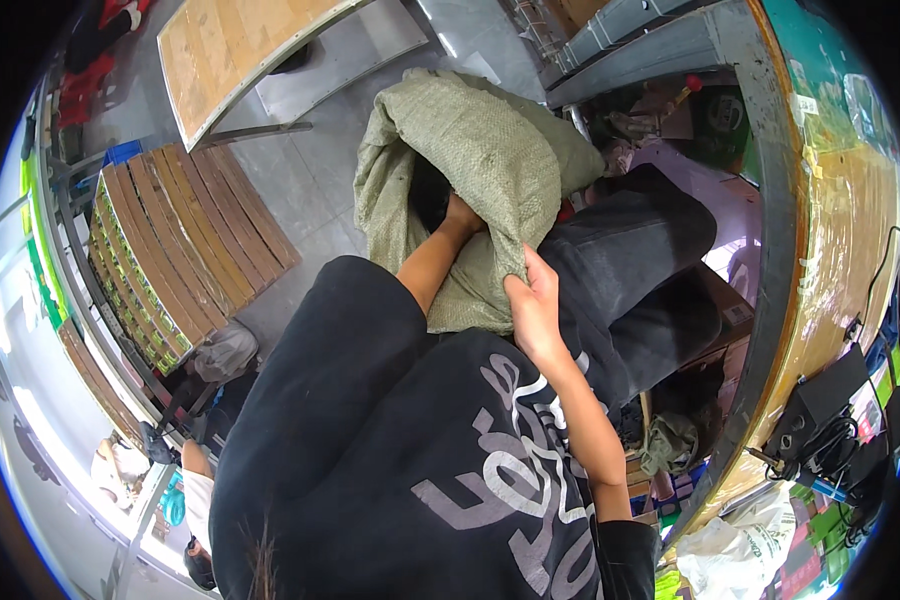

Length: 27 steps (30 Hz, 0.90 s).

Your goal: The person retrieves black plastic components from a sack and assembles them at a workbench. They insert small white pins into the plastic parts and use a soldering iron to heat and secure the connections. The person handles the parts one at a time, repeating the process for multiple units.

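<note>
over lap, one woven sack (490,160), two hands (left (460,215) inside)

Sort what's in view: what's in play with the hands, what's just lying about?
In play: woven sack; left hand reaching into its mouth; right hand gripping its edge.
Lying about: slatted wooden bench, wooden board, white plastic bag, workbench.
</note>
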Tool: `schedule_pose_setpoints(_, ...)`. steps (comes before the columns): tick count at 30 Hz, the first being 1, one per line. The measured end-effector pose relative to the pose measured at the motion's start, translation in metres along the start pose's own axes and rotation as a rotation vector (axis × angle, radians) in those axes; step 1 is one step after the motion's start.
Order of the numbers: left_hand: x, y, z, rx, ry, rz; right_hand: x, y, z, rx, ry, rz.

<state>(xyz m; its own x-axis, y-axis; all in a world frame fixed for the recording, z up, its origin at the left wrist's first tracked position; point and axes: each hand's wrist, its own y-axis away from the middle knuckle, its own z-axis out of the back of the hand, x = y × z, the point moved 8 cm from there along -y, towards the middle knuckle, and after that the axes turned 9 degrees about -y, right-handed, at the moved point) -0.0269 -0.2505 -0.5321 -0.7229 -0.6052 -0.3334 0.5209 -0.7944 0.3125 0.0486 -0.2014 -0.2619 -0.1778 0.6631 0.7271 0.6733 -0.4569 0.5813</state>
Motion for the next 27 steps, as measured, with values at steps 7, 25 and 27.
schedule_pose_setpoints(7,0.001,-0.005,0.004,0.037,-0.023,-0.044,-0.002,-0.006,0.011,-0.053,-0.082,0.027)
schedule_pose_setpoints(25,-0.004,-0.054,0.114,0.410,-0.410,-0.594,-0.010,-0.024,0.021,-0.065,-0.186,0.037)
schedule_pose_setpoints(27,-0.009,-0.041,0.161,0.355,-0.418,-0.665,-0.009,-0.024,0.016,-0.080,-0.213,0.035)
